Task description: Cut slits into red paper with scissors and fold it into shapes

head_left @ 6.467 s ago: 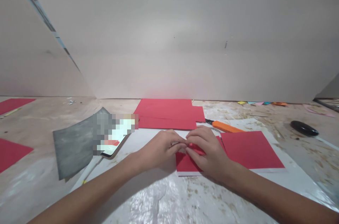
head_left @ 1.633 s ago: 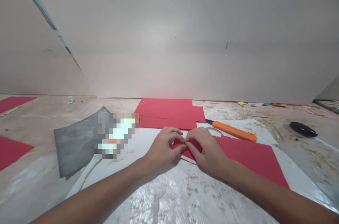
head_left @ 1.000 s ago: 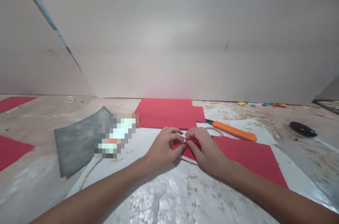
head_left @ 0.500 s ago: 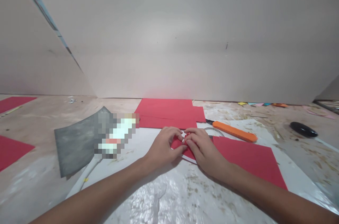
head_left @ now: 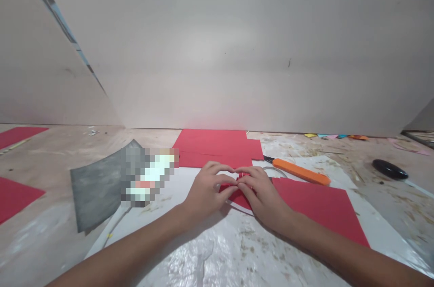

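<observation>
My left hand [head_left: 206, 190] and my right hand [head_left: 267, 196] meet at the fingertips over a small red paper piece [head_left: 243, 201] with a pale curved edge. Both hands have their fingers bent and pressed in on this piece; the exact grip is partly hidden by the fingers. A large red sheet [head_left: 317, 203] lies under and beyond my right wrist. Just ahead of my hands is another red sheet [head_left: 213, 144] with a notched corner. An orange utility knife [head_left: 300, 171] rests to the right of it, beside a thin grey ring-like strip [head_left: 275, 169].
At left lie a grey flexible sheet [head_left: 96, 192] and a blurred-out lit device [head_left: 152, 176] with a cable. More red paper [head_left: 18, 196] sits at the far left. A black oval object [head_left: 389, 169] is at right. White boards [head_left: 237, 52] stand upright behind the table.
The view has tilted slightly upward. My left fingers have straightened a little and the fingertips of both hands now come together over the red piece. Other things stay put.
</observation>
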`<state>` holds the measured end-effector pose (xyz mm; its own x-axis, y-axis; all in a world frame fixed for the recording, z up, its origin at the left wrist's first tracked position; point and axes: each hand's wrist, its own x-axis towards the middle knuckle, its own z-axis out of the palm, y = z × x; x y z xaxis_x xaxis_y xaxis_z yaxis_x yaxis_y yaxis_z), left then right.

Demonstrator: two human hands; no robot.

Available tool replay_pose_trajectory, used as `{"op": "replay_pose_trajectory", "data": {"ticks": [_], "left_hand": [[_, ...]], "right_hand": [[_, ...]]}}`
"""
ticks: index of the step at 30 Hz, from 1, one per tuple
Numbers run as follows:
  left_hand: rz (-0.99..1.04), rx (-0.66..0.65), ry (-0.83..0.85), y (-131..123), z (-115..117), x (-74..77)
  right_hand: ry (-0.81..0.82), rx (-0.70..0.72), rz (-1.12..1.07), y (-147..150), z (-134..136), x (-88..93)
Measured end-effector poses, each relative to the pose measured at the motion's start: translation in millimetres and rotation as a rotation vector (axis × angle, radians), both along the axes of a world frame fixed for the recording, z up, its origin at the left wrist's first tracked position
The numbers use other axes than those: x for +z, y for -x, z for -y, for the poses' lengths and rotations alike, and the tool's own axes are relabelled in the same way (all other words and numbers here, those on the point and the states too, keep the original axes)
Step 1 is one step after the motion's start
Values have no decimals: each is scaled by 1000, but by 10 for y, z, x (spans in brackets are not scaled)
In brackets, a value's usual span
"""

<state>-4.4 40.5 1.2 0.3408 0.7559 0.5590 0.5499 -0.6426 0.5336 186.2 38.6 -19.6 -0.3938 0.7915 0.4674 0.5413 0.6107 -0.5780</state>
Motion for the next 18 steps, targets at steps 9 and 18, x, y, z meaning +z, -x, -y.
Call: {"op": "replay_pose_trajectory", "data": {"ticks": [9,18], "left_hand": [[-190,37,-396,33,-27,-30],[-283,-19,-423,87,-57,-104]], "right_hand": [[84,38,-62,51,52,75],[86,-20,37,18,55,91]]}}
